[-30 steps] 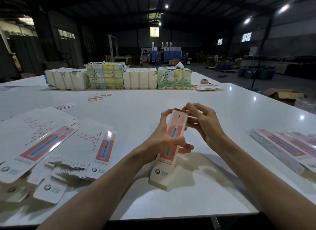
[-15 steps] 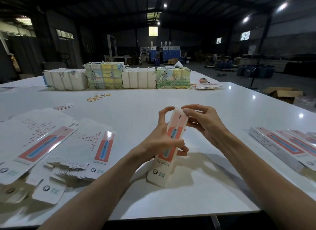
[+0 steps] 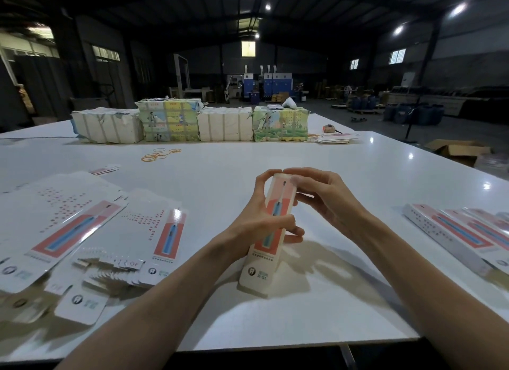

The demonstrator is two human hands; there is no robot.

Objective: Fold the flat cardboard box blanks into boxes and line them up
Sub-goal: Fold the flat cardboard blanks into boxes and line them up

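The right hand's [image 3: 327, 201] fingertips have closed over the top of the tall white-and-coral cardboard box [image 3: 268, 240]. It stands tilted on the white tabletop [image 3: 344, 301] near the front edge, and the left hand [image 3: 264, 226] grips its middle. Flat white blanks [image 3: 68, 218] well left and folded boxes [image 3: 454, 232] well right are cut off; the top flap is blurred.

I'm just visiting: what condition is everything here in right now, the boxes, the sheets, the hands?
held box: folded up, standing tilted on its lower end
left hand: grips its middle
right hand: pinches its top end
flat blanks: unfolded, fanned in a pile
finished boxes: folded, lying side by side
rubber bands: loose, scattered
wrapped bundles: closed, lined in a row
floor carton: flaps open
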